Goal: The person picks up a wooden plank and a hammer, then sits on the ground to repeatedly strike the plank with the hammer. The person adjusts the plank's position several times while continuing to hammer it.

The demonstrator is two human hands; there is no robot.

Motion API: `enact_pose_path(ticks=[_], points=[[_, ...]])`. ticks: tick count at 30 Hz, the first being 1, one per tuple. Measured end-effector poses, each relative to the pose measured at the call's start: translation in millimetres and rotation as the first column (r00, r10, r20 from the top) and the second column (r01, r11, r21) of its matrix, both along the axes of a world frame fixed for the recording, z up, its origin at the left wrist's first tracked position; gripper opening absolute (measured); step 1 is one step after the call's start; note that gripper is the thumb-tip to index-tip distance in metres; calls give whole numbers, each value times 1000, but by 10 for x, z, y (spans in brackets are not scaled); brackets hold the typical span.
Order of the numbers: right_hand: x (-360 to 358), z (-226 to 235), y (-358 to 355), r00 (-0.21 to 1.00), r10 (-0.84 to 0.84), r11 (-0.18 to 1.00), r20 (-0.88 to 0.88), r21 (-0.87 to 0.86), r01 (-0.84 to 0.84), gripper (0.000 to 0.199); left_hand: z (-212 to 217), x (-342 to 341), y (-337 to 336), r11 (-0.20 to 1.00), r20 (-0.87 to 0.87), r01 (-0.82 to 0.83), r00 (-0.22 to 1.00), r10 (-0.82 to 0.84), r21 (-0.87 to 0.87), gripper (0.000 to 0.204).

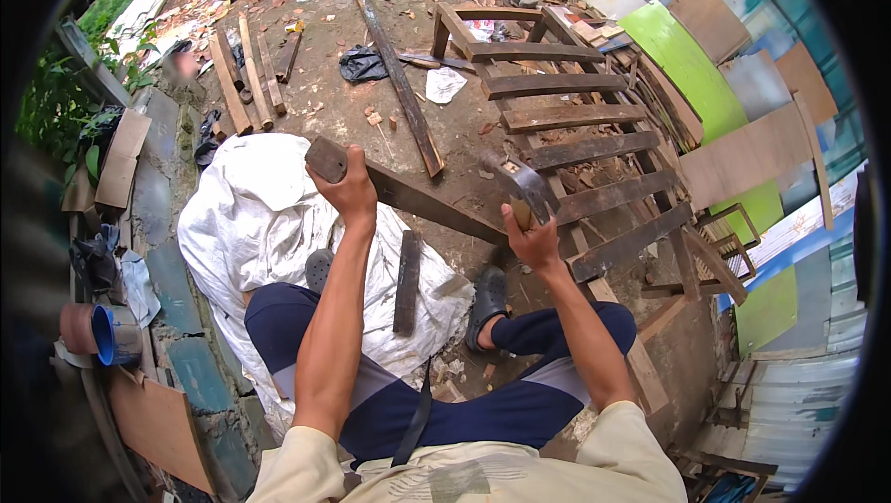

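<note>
My left hand (351,192) is wrapped round the left end of a dark wooden beam (422,202), which slants down to the right in front of me. In my right hand (534,239) is a claw hammer (516,178), gripped by its wooden handle with the metal head up, close to the beam's far right end. A shorter dark wood piece (406,282) lies on a white sheet (246,192) between my legs. Whether the beam's right end touches the ground I cannot tell.
A slatted wooden frame (566,117) lies to the right. Ahead are a long dark plank (394,76), several loose sticks (249,67) and a black plastic bag (364,64). On the left runs a low block wall (176,290) with a blue-lined bucket (113,334); boards (687,67) lean at the right.
</note>
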State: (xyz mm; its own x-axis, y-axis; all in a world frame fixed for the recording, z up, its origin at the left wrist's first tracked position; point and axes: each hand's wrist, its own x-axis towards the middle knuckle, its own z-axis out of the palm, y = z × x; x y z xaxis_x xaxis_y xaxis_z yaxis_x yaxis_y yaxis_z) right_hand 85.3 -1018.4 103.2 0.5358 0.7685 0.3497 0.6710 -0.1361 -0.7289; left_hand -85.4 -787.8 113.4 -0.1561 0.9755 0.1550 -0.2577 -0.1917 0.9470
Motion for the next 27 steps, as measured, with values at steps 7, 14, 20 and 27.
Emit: enact_pose_path(ticks=[7, 14, 20, 27], points=[[59, -1051, -119, 961, -262, 892, -93, -404, 204, 36, -268, -55, 113, 996, 1, -42, 999, 42, -80, 52], [26, -594, -43, 773, -360, 918, -523, -345, 194, 28, -325, -195, 150, 983, 18, -40, 999, 44, -179, 52], [70, -634, 79, 648, -378, 914, -661, -378, 148, 31, -927, -667, 514, 889, -130, -223, 974, 186, -400, 69], [-34, -1353, 168, 665, -476, 807, -576, -586, 70, 30, -2132, -1341, 702, 573, -247, -383, 920, 303, -725, 84]])
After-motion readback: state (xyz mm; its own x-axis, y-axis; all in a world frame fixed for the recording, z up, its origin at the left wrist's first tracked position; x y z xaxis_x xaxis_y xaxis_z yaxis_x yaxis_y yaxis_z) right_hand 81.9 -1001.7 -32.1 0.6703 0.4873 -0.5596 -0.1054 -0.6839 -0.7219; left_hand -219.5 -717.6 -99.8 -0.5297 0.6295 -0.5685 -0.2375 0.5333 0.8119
